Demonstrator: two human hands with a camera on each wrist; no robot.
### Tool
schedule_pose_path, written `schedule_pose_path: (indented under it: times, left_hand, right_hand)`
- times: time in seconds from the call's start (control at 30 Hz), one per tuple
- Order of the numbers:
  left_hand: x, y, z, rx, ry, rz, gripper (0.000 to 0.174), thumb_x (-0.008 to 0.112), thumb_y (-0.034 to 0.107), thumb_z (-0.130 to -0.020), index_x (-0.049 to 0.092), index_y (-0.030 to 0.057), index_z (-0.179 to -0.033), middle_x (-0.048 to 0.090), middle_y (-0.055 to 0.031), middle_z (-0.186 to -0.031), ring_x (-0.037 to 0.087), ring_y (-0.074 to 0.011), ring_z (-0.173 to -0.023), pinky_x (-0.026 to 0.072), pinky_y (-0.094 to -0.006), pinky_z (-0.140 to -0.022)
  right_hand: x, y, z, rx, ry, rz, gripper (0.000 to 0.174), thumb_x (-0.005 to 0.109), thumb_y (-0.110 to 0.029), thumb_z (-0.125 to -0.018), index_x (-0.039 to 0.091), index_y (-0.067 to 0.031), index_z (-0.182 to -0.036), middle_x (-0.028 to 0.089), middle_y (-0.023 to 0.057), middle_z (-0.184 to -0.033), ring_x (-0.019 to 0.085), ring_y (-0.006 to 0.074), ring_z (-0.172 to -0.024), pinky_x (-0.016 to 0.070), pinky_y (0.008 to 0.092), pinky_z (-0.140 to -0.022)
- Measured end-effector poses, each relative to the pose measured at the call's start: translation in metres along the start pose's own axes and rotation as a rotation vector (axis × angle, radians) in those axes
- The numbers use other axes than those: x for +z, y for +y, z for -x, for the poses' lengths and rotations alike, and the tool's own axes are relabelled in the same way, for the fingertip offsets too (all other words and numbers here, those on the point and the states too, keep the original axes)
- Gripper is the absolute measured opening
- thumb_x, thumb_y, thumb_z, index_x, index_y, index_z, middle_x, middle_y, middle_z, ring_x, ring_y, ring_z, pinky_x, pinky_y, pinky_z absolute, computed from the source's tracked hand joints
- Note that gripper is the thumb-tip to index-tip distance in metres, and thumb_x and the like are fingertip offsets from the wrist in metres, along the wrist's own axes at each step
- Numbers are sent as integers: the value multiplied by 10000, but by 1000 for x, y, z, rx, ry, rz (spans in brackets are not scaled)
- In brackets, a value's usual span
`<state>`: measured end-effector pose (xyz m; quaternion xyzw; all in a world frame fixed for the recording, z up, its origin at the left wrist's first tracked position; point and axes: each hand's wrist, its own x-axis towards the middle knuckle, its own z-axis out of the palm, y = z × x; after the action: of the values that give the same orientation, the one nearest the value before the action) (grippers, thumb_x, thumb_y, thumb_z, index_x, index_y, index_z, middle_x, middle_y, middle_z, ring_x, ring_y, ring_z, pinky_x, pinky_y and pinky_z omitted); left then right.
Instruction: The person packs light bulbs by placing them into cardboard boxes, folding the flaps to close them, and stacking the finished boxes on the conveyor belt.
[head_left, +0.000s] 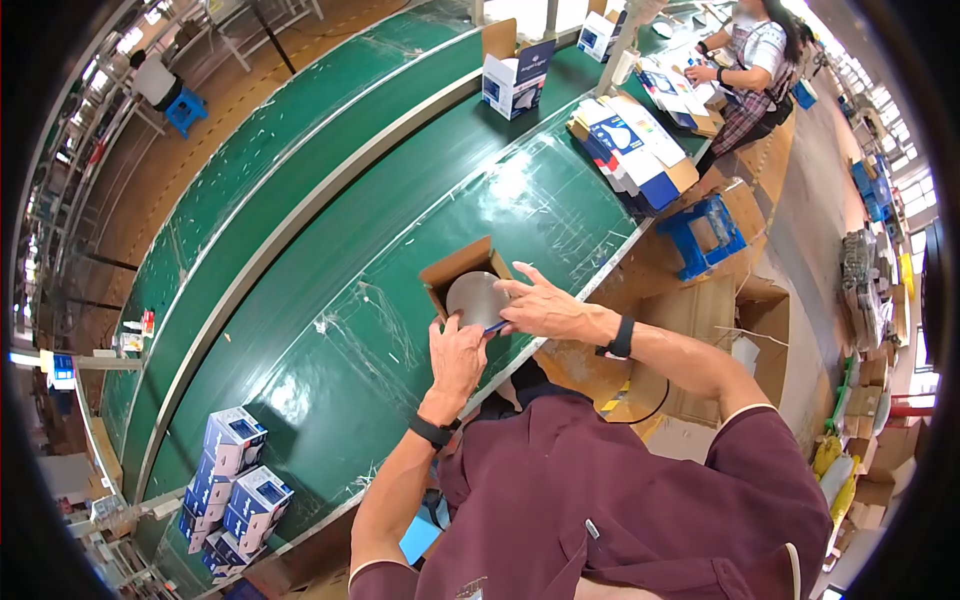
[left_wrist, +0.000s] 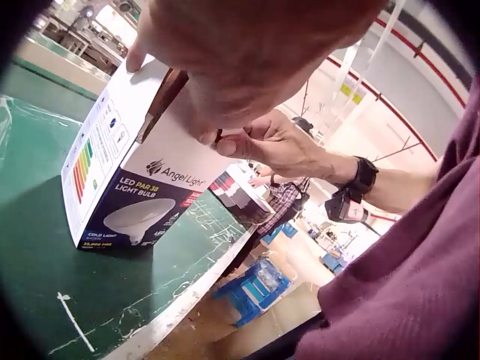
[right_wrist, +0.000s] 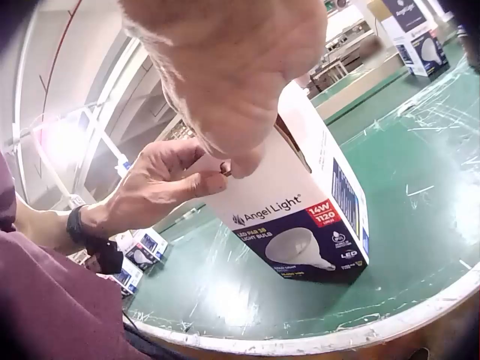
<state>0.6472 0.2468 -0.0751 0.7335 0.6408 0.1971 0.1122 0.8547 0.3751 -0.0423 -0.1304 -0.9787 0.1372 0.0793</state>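
An upright light bulb box (left_wrist: 140, 187), white and dark blue with a printed bulb, stands on the green bench with its top open. A brown inner flap (head_left: 470, 257) rises at its far side. In the head view, a round, pale grey bulb face (head_left: 475, 298) fills the opening. My left hand (head_left: 458, 358) pinches the near top edge of the box, thumb outside. Beside it, my right hand (head_left: 545, 308) pinches the same edge, its index finger stretched out over the bulb face. The fingers inside the box are hidden in both wrist views.
Several packed bulb boxes (head_left: 235, 480) stand at the bench's lower left. Farther along are an open box (head_left: 517, 80) and a stack of flat cartons (head_left: 635, 150). A person (head_left: 755, 75) works at the far right. A blue stool (head_left: 705, 237) stands beside the bench.
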Motion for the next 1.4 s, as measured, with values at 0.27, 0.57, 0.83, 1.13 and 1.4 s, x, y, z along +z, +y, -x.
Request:
schedule_pose_path:
  times: [0.27, 0.57, 0.83, 1.13, 1.4]
  left_hand:
    - [-6, 1, 16, -12, 363, 318, 196, 842, 88, -804, 715, 32, -943, 460, -244, -1583, 452, -444, -1450, 415, -504, -1182]
    - [-15, -46, 20, 224, -23, 307, 478, 811, 256, -871, 672, 150, -1316, 588, -107, -1506, 452, -349, -1479, 366, -519, -1192]
    - [-8, -52, 22, 243, -101, 108, 550, 743, 272, -906, 605, 224, -1436, 474, -81, -1609, 369, -404, -1513, 303, -551, -1234]
    - [-10, -48, 25, 236, -175, 59, 823, 775, 103, -713, 565, 289, -1488, 377, -135, -1661, 298, -429, -1549, 208, -591, -1292]
    - [-12, -44, 29, 180, -331, 44, 1010, 874, 110, -595, 512, 284, -1522, 385, -56, -1661, 239, -388, -1584, 144, -689, -1280]
  right_hand:
    - [62, 38, -2, 671, 231, -1192, 863, 734, -354, -977, 296, 7, -1627, 507, 212, -1546, 500, 249, -1403, 402, 382, -1166]
    - [72, 0, -28, 645, 99, -1482, 884, 747, -341, -957, 305, 37, -1622, 486, 178, -1562, 493, 221, -1380, 386, 336, -1166]
    - [-44, 44, -69, 555, 165, -1215, 780, 687, -373, -1028, 340, 0, -1618, 497, 214, -1570, 498, 273, -1427, 425, 374, -1167]
    - [31, 80, -26, 394, -615, -953, 1152, 850, -511, -827, 230, 12, -1645, 496, 278, -1543, 598, 363, -1324, 506, 457, -1089]
    - [66, 66, -28, 499, -498, -1259, 1196, 870, -478, -798, 205, 43, -1644, 404, 291, -1612, 524, 338, -1398, 427, 409, -1167]
